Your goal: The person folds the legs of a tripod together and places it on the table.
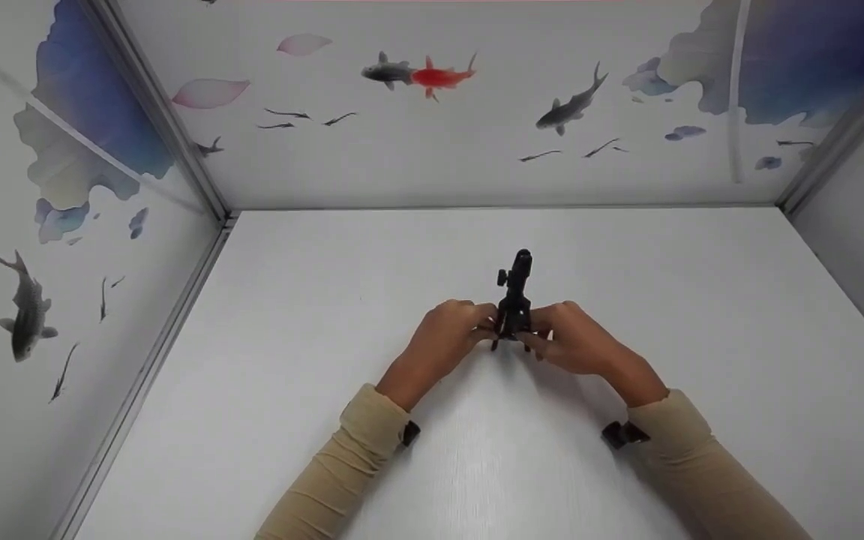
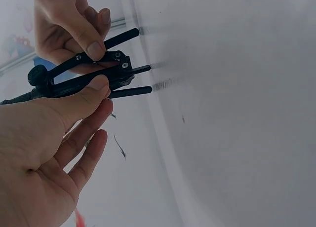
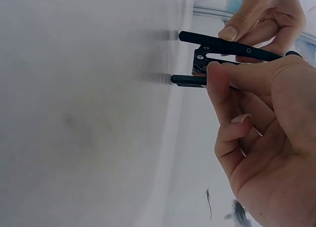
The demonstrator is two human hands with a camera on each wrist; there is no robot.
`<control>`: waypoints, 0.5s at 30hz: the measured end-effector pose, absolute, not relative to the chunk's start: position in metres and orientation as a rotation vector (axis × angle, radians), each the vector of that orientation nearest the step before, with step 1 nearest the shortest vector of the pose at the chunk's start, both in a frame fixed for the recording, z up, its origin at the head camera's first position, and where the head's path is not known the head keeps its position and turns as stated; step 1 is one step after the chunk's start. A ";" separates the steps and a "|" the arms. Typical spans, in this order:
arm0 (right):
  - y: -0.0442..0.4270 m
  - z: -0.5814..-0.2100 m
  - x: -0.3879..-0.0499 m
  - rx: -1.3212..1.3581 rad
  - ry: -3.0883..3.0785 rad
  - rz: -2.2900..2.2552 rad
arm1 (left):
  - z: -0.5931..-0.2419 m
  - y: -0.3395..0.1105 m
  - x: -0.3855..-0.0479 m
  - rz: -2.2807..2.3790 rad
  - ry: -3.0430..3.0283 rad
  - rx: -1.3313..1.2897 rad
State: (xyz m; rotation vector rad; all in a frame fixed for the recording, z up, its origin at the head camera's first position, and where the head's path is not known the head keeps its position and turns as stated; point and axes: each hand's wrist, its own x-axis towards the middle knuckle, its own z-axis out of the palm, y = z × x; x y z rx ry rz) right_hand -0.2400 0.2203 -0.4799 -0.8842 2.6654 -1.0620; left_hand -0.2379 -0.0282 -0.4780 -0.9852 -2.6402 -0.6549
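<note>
Overall, the head view had fish-painted panels around the white surface where a black tripod stood, the left wrist view the left hand pinching its frame between fingers near a round knob, the right wrist view the right hand pinching and partly hiding a straight leg.

From my remote seat, I see a walled work booth: white panels printed with fish rise behind and beside the white tabletop, metal posts at its far corners.
</note>
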 end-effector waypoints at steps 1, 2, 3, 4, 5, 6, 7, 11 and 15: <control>0.220 -0.480 -0.240 -0.887 2.668 -1.060 | -0.478 -0.028 -0.238 -0.649 -2.636 -0.984; 0.220 -0.480 -0.240 -0.891 2.670 -1.060 | -0.478 -0.028 -0.238 -0.644 -2.634 -0.984; 0.220 -0.480 -0.240 -0.895 2.672 -1.057 | -0.478 -0.028 -0.238 -0.645 -2.636 -0.983; 0.220 -0.480 -0.240 -0.894 2.673 -1.055 | -0.478 -0.028 -0.237 -0.646 -2.638 -0.983; 0.220 -0.479 -0.239 -0.893 2.673 -1.052 | -0.478 -0.028 -0.237 -0.646 -2.642 -0.984; 0.220 -0.479 -0.239 -0.893 2.673 -1.051 | -0.477 -0.028 -0.237 -0.649 -2.647 -0.984; 0.220 -0.479 -0.239 -0.892 2.671 -1.048 | -0.477 -0.028 -0.236 -0.650 -2.651 -0.983; 0.221 -0.480 -0.239 -0.890 2.662 -1.043 | -0.476 -0.027 -0.235 -0.647 -2.652 -0.977; 0.221 -0.480 -0.240 -0.895 2.651 -1.055 | -0.476 -0.026 -0.235 -0.653 -2.646 -0.978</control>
